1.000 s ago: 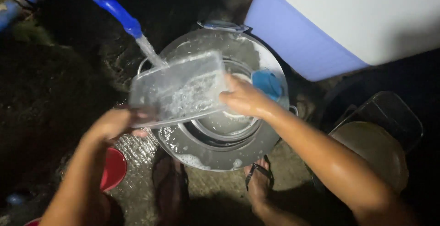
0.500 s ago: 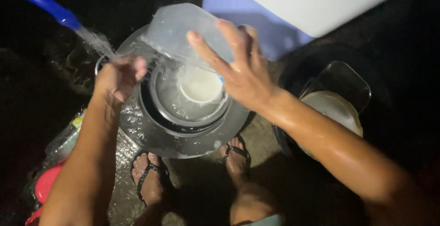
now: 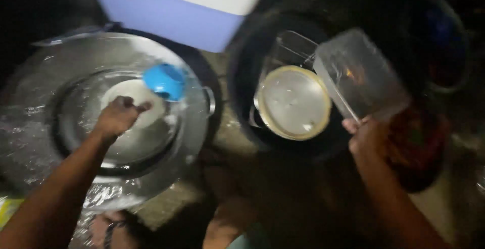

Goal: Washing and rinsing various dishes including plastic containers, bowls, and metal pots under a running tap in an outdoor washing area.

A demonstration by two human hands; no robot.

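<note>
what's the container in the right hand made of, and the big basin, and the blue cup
Container: likely clear plastic, see-through with thin walls, held by the right hand. Basin: looks like metal, silvery, wet and shiny with reflections. Blue cup: probably glossy plastic, uniform bright colour.

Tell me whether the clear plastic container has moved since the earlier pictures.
Yes. The clear plastic container, in the right hand, was over the large metal basin earlier; now it is off to the basin's right, above the dark tub.
</note>
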